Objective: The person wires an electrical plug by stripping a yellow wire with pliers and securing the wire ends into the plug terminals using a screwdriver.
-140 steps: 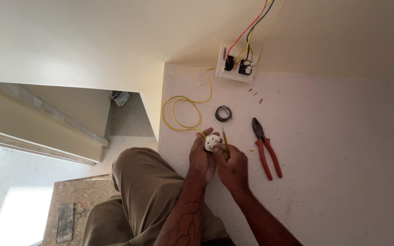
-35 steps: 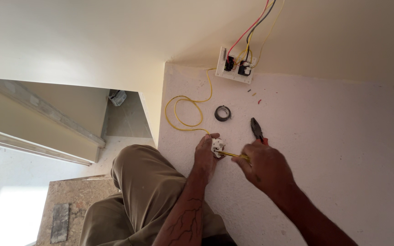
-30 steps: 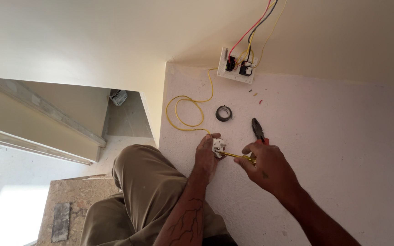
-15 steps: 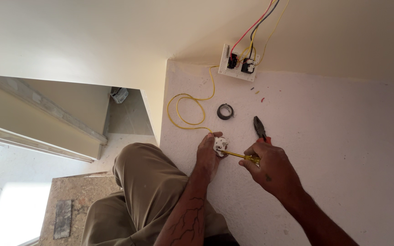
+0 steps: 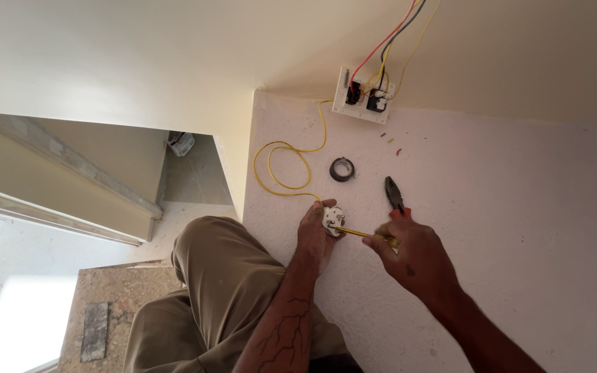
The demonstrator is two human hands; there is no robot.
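A small white round plug [image 5: 332,220] lay on the rough white ledge [image 5: 519,207], near its left edge. The left hand [image 5: 314,235] clasped it, while the right hand [image 5: 412,255] gripped a yellow screwdriver [image 5: 362,235] whose tip met the plug. A yellow wire [image 5: 281,169] looped away to a white switch plate [image 5: 363,96] by the cream wall [image 5: 139,62]. Black tape [image 5: 341,169] and red-handled pliers [image 5: 394,195] lay farther off.

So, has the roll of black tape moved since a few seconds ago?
No. The roll of black tape lies in the same spot, between the yellow wire loop and the pliers, below the white switch plate; only the camera shifted.
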